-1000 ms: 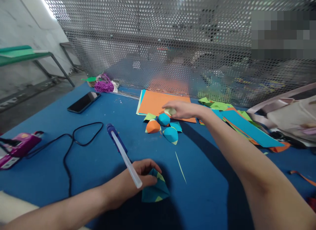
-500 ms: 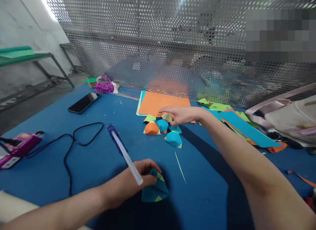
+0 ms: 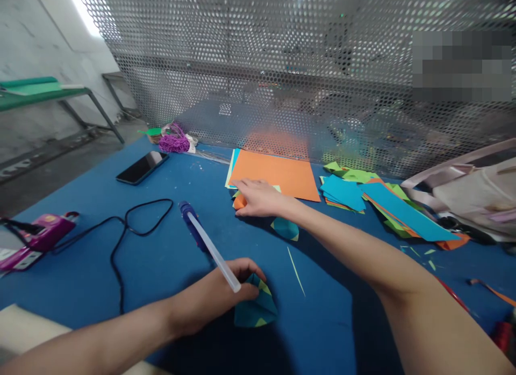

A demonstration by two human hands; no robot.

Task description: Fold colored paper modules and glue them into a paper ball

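My left hand [image 3: 226, 289] pinches a folded blue paper piece with yellow-green corners [image 3: 256, 305] near the front of the blue table. A glue gun [image 3: 193, 224] with a whitish stick lies beside it, the stick passing in front of that hand. Farther back, my right hand [image 3: 260, 197] reaches over the small folded paper pieces, hiding most of them. An orange piece [image 3: 239, 201] shows at its fingertips; whether it is gripped I cannot tell. A blue folded piece [image 3: 285, 229] rests under the right wrist.
Orange sheets [image 3: 278, 173] lie behind the right hand. Blue paper squares [image 3: 342, 192] and strips [image 3: 407, 209] are at the right, near a pale bag [image 3: 479, 195]. At left are a phone [image 3: 142, 168], purple yarn [image 3: 174, 143], a power strip [image 3: 38, 238] and a black cable [image 3: 116, 257].
My right hand has moved left across the folded pieces and now covers most of them. My left hand keeps hold of its blue piece. The view has shifted slightly.
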